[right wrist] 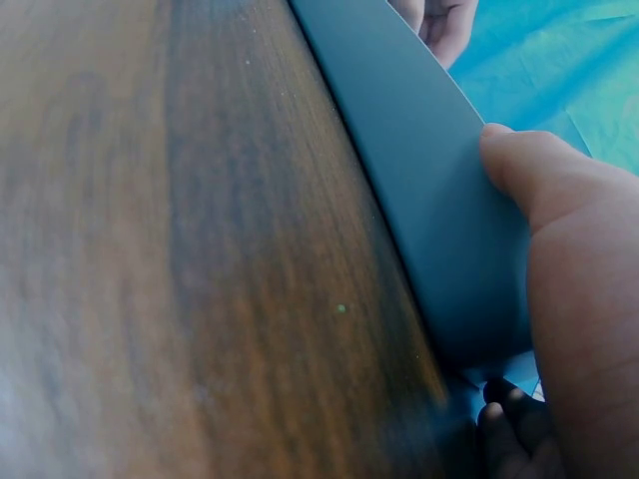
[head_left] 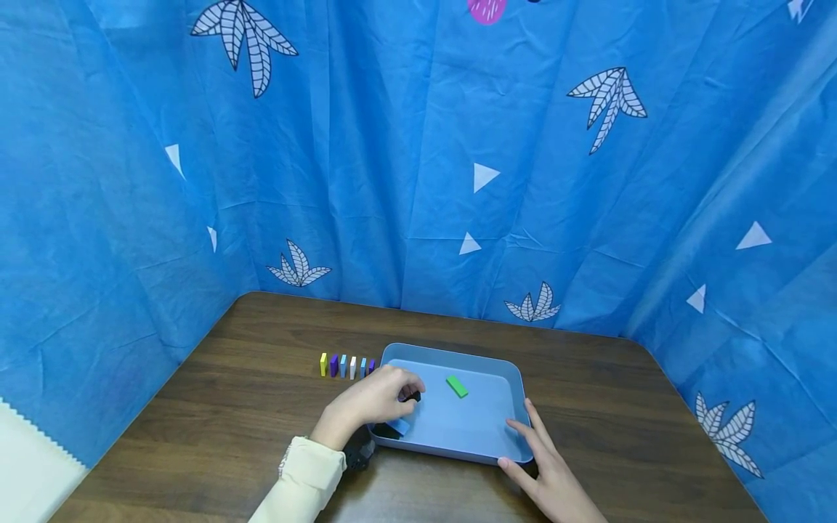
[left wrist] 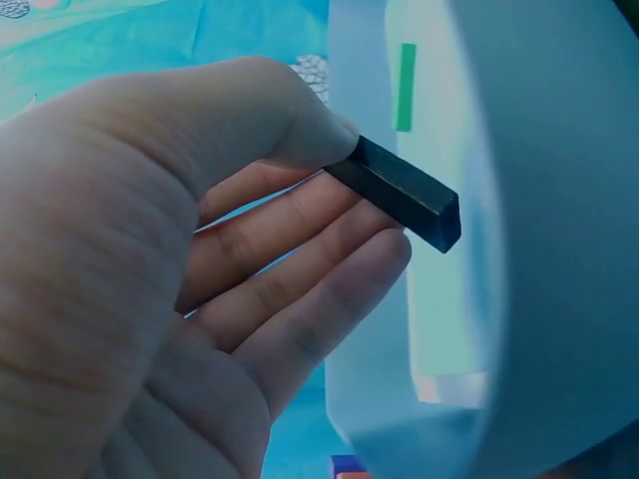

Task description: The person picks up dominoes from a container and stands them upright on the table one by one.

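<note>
My left hand (head_left: 386, 392) is over the left side of a shallow blue-grey tray (head_left: 451, 454). In the left wrist view it pinches a small black block (left wrist: 399, 200) between thumb and fingertips, one end sticking out. A green block (head_left: 457, 386) lies flat inside the tray. Beneath my left hand, a blue block (head_left: 399, 426) is partly visible in the tray's near left corner. My right hand (head_left: 546, 461) spreads its fingers around the tray's near right corner, thumb (right wrist: 514, 165) touching the near wall by the rim.
Left of the tray, several small blocks stand upright in a row on the brown wooden table (head_left: 261, 407), among them a yellow block (head_left: 323, 365), a purple block (head_left: 334, 365) and a white block (head_left: 353, 367). A blue patterned curtain (head_left: 418, 181) hangs behind the table.
</note>
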The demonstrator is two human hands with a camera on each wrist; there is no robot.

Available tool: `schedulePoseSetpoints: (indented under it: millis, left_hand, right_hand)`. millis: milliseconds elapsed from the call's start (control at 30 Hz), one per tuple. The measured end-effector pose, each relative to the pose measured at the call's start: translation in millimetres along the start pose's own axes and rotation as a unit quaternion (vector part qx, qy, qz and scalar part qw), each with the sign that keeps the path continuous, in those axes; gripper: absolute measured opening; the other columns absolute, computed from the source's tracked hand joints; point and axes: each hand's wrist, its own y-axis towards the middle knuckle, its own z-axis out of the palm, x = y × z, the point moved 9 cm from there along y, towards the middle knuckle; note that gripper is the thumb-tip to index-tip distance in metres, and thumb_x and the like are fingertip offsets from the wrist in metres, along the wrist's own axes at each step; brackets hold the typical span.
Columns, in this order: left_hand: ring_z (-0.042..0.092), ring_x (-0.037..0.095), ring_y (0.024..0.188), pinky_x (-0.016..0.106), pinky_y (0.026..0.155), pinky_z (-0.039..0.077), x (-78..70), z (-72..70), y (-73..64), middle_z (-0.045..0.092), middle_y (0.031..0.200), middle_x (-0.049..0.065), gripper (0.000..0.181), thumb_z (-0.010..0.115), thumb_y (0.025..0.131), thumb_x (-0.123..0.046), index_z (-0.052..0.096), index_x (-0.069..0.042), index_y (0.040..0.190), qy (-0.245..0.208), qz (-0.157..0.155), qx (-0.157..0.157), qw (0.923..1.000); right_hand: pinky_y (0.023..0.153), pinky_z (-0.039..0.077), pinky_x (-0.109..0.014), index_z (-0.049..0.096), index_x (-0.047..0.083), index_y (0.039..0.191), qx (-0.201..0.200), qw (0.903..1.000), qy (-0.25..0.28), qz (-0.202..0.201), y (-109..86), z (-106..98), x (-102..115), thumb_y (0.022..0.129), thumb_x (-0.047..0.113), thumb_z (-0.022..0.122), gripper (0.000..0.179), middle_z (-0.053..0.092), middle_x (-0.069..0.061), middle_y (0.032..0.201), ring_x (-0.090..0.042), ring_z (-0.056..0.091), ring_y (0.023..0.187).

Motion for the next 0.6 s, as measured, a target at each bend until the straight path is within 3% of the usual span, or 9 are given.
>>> schedulePoseSetpoints:
  millis: [333,600]
  left_hand:
    - [0.062,0.012,0.085,0.024,0.079,0.055,1.2,-13.0,-2.9,0.070,0.097,0.002,0.024,0.067,0.084,-0.007,0.070,-0.003,0.108,-0.013,0.006,-0.015,0.9998]
    - [0.064,0.016,0.090,0.031,0.081,0.056,7.2,-20.3,-7.1,0.070,0.101,0.004,0.026,0.067,0.085,-0.008,0.069,-0.003,0.110,-0.034,-0.017,-0.014,0.9992]
  right_hand:
    - [0.104,0.032,-0.065,0.040,0.029,0.143,0.001,1.0000,-0.006,-0.003,-1.0,0,3,0.088,0.060,0.055,0.065,-0.004,0.000,0.163,-0.037,0.017,0.146]
    - [0.105,0.032,-0.064,0.039,0.029,0.143,0.002,1.0000,-0.004,0.004,-0.5,1,0,0.088,0.061,0.055,0.066,-0.006,0.004,0.163,-0.034,0.016,0.147]
